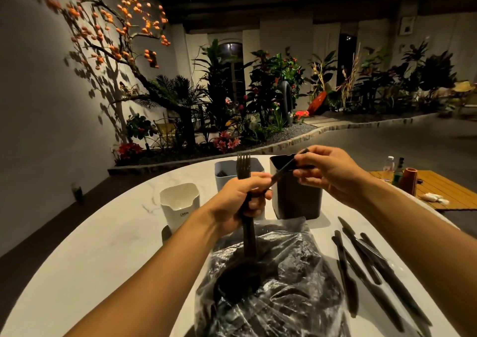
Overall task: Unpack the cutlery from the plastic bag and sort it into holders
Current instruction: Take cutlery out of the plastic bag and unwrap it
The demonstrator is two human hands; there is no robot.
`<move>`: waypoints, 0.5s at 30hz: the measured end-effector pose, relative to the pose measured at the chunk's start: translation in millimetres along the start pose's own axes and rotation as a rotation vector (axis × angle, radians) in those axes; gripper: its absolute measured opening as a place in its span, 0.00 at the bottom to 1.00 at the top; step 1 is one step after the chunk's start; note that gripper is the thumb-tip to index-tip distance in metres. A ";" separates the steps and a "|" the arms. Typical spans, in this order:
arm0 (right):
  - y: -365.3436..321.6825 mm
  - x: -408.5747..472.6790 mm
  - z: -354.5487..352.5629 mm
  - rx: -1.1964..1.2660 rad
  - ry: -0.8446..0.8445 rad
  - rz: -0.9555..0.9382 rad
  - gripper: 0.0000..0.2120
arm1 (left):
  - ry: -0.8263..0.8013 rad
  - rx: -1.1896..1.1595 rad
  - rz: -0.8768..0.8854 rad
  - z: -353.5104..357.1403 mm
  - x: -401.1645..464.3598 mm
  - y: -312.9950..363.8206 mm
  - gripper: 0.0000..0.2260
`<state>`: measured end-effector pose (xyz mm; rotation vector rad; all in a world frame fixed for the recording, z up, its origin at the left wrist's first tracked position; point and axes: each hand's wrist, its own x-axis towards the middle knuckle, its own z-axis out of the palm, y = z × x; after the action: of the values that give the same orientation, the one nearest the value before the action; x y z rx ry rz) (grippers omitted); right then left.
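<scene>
Two hands are working above the plastic bag [273,280] on the white marble table [103,246]. The left hand [242,197] is gripping a bundle of black cutlery, its fingers curled round the handles; a fork [243,165] is standing upright above the knuckles, and a ladle-like piece [242,277] is hanging below the palm into the bag, probably so that the bundle stays gathered while single pieces are drawn out. The right hand [327,172] is pinching a slim black piece, seemingly a knife [286,167], between thumb and fingertips; it is slanting from the left fingers up toward the dark holder [296,194] just beyond, apparently its destination. A grey holder [227,174] is standing behind the left fingers and a white holder [180,205] left of the wrist. Several loose black knives [371,267] are lying on the table below the right forearm, seemingly awaiting sorting.
</scene>
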<state>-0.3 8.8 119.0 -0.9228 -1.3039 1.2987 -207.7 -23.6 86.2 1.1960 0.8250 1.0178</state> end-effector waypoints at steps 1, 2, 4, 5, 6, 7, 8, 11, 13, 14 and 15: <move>2.2 -1.9 -1.1 -0.012 0.007 0.001 0.01 | -0.008 -0.024 0.004 -2.1 -3.7 -0.6 0.07; 3.6 -3.2 -2.4 0.005 0.019 0.001 0.02 | -0.014 -0.053 0.006 -3.5 -6.6 -0.4 0.10; 4.9 -4.8 -2.4 0.099 0.044 0.020 0.03 | 0.004 -0.091 0.034 -4.7 -10.1 2.1 0.14; 5.1 -6.0 -1.9 0.140 0.047 0.034 0.04 | 0.024 -0.095 0.058 -3.9 -11.1 3.3 0.15; 5.4 -7.4 -1.6 0.168 0.046 0.048 0.06 | 0.051 -0.094 0.079 -2.5 -11.2 4.0 0.15; 5.4 -8.4 -2.0 0.192 0.043 0.059 0.07 | 0.076 -0.103 0.097 -0.4 -11.4 4.6 0.14; 4.3 -10.2 -2.7 0.211 0.044 0.064 0.08 | 0.103 -0.125 0.114 1.3 -11.3 4.6 0.13; 2.1 -14.9 -8.6 0.245 0.028 0.085 0.09 | 0.179 -0.197 0.174 1.7 -11.7 6.3 0.09; 3.3 -19.7 -10.0 0.184 -0.099 0.153 0.05 | 0.217 -0.170 0.207 2.8 -11.4 8.7 0.12; 5.2 -23.0 -9.9 0.095 -0.202 0.199 0.03 | 0.240 -0.147 0.207 4.9 -11.3 9.4 0.14; 7.5 -26.0 -9.2 -0.032 -0.323 0.246 0.03 | 0.268 -0.120 0.197 8.0 -11.6 10.0 0.16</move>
<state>12.1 -13.9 106.9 -0.9450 -1.4955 1.6755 -206.2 -36.7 97.4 1.0668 0.8511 1.3921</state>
